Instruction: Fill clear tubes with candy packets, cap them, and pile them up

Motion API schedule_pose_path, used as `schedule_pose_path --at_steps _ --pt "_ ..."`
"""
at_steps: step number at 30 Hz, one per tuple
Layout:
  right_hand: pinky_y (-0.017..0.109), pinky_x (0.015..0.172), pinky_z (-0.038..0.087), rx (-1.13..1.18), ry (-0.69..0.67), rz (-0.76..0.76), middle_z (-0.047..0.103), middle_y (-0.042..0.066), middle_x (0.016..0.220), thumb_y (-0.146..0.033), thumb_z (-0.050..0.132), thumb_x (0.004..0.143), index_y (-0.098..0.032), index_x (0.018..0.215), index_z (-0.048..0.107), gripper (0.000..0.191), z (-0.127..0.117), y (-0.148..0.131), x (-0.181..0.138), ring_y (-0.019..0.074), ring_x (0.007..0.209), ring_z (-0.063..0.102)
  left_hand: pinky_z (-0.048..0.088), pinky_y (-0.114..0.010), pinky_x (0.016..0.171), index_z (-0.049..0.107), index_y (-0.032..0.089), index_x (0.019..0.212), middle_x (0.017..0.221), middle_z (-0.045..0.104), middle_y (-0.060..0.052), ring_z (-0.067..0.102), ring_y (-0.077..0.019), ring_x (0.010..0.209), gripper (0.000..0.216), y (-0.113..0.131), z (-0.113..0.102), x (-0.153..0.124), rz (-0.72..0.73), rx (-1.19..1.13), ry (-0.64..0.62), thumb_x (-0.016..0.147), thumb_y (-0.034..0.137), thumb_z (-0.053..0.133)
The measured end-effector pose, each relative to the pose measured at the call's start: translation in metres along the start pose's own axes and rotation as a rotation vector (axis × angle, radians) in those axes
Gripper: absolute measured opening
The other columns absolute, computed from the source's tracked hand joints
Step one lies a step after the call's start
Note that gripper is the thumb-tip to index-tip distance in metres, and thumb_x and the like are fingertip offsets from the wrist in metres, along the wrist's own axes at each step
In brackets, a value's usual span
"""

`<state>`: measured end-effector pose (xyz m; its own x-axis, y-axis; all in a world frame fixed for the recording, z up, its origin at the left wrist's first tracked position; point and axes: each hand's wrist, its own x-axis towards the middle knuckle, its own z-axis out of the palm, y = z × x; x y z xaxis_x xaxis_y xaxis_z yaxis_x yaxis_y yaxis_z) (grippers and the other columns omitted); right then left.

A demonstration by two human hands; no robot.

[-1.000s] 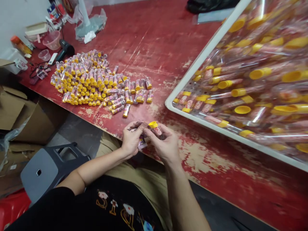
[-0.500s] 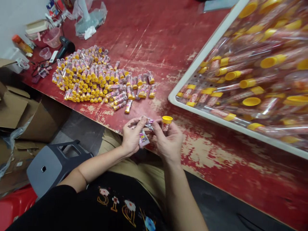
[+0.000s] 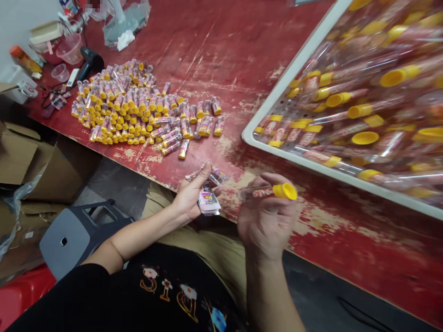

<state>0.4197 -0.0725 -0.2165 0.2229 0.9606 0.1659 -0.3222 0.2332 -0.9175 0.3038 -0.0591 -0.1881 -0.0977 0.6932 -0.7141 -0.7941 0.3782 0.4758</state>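
Note:
My left hand [image 3: 187,200] is closed on a small stack of printed clear plastic sleeves [image 3: 209,201], the thumb pressed on top. One more sleeve [image 3: 218,176] sticks out beyond the fingertips. To its right, my right hand [image 3: 265,226], blurred by motion, is closed around a clear tube with a yellow cap [image 3: 284,191]. The tube lies nearly level, cap pointing right, with red lettering along its side. Past my hands, a pile of yellow-capped tubes in printed sleeves [image 3: 129,108] covers the table's left part.
A white-rimmed tray [image 3: 290,76] full of yellow-capped tubes stands at the right of the red table [image 3: 214,55]. A black hair dryer [image 3: 90,62], plastic tubs [image 3: 70,49] and a bag [image 3: 126,23] lie at the far left. Cardboard boxes [image 3: 20,157] and a grey stool [image 3: 71,244] stand below.
My right hand has moved right and down, away from my left hand. The tube in it has tipped from upright to nearly level. My left hand still holds the sleeves.

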Motion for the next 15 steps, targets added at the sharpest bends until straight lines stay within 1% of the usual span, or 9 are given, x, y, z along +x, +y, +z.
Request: schedule_pose_path --at_steps 2,5,7,9,10,12,14,15 --pt "0.028 0.076 0.051 0.041 0.016 0.0 0.06 0.001 0.096 -0.064 0.078 0.086 -0.027 0.113 0.071 0.046 0.003 0.002 -0.002 0.0127 0.079 0.056 0.058 -0.024 0.063 0.066 0.013 0.076 0.072 0.069 0.001 0.063 -0.0093 0.057 0.041 -0.002 0.001 -0.002 -0.006 -0.002 -0.013 0.069 0.037 0.098" --pt "0.028 0.078 0.054 0.022 0.054 -0.085 0.067 0.001 0.1 -0.047 0.084 0.086 -0.026 0.115 0.069 0.039 0.004 0.005 -0.005 0.0132 0.085 0.064 0.061 -0.027 0.067 0.066 0.013 0.077 0.073 0.07 0.0 0.064 -0.0102 0.058 0.039 -0.004 0.001 -0.003 -0.024 -0.001 -0.029 0.073 0.037 0.096" --pt "0.028 0.077 0.057 -0.065 0.115 -0.184 0.071 0.002 0.104 -0.034 0.085 0.087 -0.026 0.119 0.069 0.037 0.002 0.009 -0.009 0.0154 0.09 0.069 0.062 -0.027 0.068 0.065 0.013 0.079 0.075 0.07 -0.001 0.067 -0.0113 0.06 0.037 -0.004 0.002 -0.004 -0.042 -0.009 -0.047 0.075 0.035 0.095" --pt "0.031 0.078 0.06 -0.188 0.18 -0.301 0.073 0.004 0.106 -0.024 0.085 0.085 -0.025 0.118 0.071 0.036 -0.002 0.013 -0.013 0.0186 0.095 0.072 0.062 -0.027 0.068 0.064 0.014 0.081 0.077 0.071 -0.002 0.069 -0.0128 0.063 0.036 -0.004 0.001 -0.006 -0.065 -0.012 -0.084 0.076 0.033 0.094" --pt "0.034 0.08 0.062 -0.25 0.182 -0.353 0.075 0.005 0.107 -0.021 0.085 0.084 -0.024 0.117 0.073 0.035 -0.006 0.014 -0.015 0.02 0.097 0.073 0.063 -0.027 0.068 0.064 0.014 0.082 0.078 0.071 -0.003 0.071 -0.0138 0.065 0.037 -0.003 0.001 -0.007 -0.074 -0.006 -0.104 0.076 0.034 0.094" --pt "0.038 0.089 0.062 -0.37 0.111 -0.434 0.077 0.007 0.112 -0.018 0.079 0.089 -0.024 0.121 0.076 0.032 -0.014 0.016 -0.02 0.0219 0.103 0.074 0.063 -0.028 0.067 0.063 0.014 0.085 0.078 0.071 -0.003 0.072 -0.0154 0.066 0.04 -0.003 -0.001 -0.008 -0.069 0.015 -0.137 0.075 0.037 0.094" --pt "0.041 0.097 0.061 -0.479 -0.022 -0.474 0.078 0.008 0.12 -0.015 0.068 0.096 -0.026 0.133 0.074 0.039 -0.023 0.015 -0.023 0.023 0.111 0.074 0.063 -0.028 0.067 0.062 0.015 0.088 0.075 0.069 -0.001 0.072 -0.0152 0.064 0.046 -0.004 -0.003 -0.009 -0.024 0.038 -0.153 0.072 0.04 0.096" --pt "0.041 0.099 0.061 -0.522 -0.08 -0.488 0.078 0.008 0.123 -0.013 0.064 0.098 -0.028 0.137 0.072 0.043 -0.027 0.014 -0.024 0.0229 0.113 0.074 0.063 -0.028 0.067 0.062 0.015 0.09 0.074 0.068 0.0 0.072 -0.0148 0.063 0.049 -0.005 -0.004 -0.01 0.008 0.048 -0.162 0.069 0.042 0.098"
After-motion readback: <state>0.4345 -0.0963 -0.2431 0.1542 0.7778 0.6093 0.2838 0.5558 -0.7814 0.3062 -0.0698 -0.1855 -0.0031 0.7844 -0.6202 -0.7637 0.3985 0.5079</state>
